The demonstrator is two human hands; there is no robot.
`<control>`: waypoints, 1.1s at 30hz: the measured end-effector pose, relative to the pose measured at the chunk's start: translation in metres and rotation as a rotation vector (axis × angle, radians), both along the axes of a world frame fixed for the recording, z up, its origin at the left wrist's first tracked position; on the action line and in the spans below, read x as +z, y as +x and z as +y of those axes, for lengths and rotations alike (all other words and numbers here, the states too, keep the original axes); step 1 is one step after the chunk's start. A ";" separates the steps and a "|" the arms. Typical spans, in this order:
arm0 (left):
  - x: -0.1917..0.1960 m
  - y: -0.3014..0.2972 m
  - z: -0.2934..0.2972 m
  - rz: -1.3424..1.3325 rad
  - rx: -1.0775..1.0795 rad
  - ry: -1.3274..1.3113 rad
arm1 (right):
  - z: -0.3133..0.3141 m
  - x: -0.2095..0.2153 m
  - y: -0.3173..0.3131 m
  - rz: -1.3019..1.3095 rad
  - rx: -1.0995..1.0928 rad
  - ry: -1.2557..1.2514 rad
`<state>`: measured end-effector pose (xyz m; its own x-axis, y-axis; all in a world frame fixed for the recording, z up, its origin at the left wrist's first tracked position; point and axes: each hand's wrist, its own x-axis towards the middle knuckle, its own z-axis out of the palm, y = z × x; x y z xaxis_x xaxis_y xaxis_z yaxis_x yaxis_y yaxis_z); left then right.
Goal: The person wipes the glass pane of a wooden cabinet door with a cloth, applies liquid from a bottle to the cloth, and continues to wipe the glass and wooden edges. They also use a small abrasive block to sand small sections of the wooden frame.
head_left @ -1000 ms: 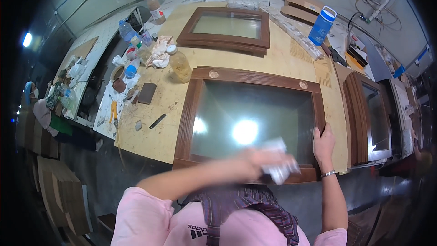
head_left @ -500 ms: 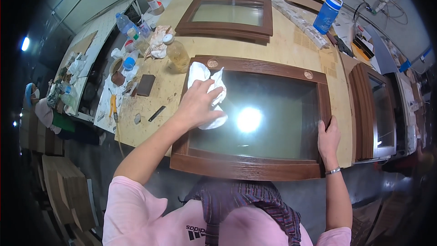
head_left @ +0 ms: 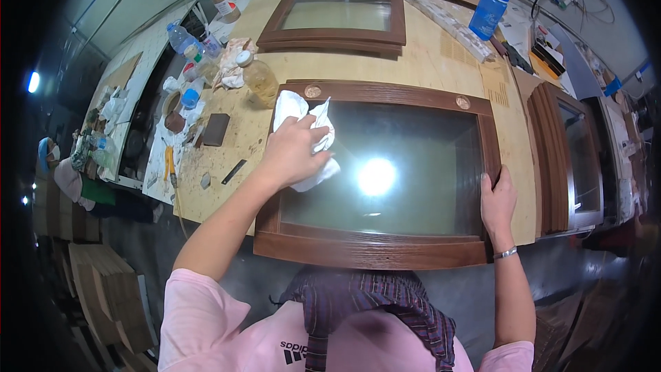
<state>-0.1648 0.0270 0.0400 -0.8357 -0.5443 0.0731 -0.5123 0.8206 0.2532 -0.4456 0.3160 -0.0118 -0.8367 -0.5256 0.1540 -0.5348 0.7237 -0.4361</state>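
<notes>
The right hand [head_left: 497,201] is gripping the right rail of the brown wooden window frame [head_left: 375,251], fingers curled over its edge. The frame is lying flat on the tabletop [head_left: 427,62]. The left hand [head_left: 292,153] is pressing a crumpled white cloth [head_left: 303,114] flat-palmed onto the glass pane [head_left: 413,186] near its upper left corner. Farther off, a second frame [head_left: 334,31] is lying.

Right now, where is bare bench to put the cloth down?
Bare wood lies between the near frame and the far frame, right of the bottle. The left edge is crowded with bottles and tools.
</notes>
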 end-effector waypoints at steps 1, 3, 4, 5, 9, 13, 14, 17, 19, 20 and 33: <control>0.003 -0.001 0.003 -0.001 0.010 -0.010 | 0.000 0.002 0.001 -0.029 -0.007 0.026; 0.009 -0.005 0.012 0.000 0.035 -0.033 | 0.000 0.003 0.001 -0.030 -0.013 0.019; 0.008 -0.006 0.013 -0.025 0.047 -0.026 | 0.000 0.004 0.002 -0.029 -0.014 0.015; 0.003 -0.005 0.007 -0.028 0.036 -0.034 | 0.000 0.002 0.001 -0.022 -0.008 0.010; -0.009 -0.002 0.003 0.028 0.037 -0.080 | 0.001 -0.001 0.000 0.005 0.005 -0.002; -0.008 0.000 0.003 0.097 0.009 -0.067 | 0.001 -0.002 -0.001 0.032 0.002 -0.016; -0.012 0.001 -0.003 0.095 -0.011 -0.057 | 0.001 -0.002 0.000 0.015 0.002 -0.014; -0.022 0.006 -0.011 0.139 -0.001 -0.088 | -0.001 0.001 0.000 -0.011 0.006 0.000; -0.033 -0.002 0.023 0.229 -0.028 -0.117 | -0.002 0.000 0.001 -0.003 -0.011 0.027; -0.035 -0.012 0.056 0.305 -0.179 0.001 | 0.000 0.000 0.000 -0.003 -0.022 0.016; 0.008 -0.014 0.035 0.394 -0.074 0.302 | 0.000 0.007 0.005 -0.002 0.000 -0.005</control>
<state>-0.1792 0.0623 0.0480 -0.8134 -0.5304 0.2390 -0.2733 0.7111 0.6479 -0.4402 0.3155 -0.0052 -0.8370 -0.5248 0.1551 -0.5341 0.7213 -0.4410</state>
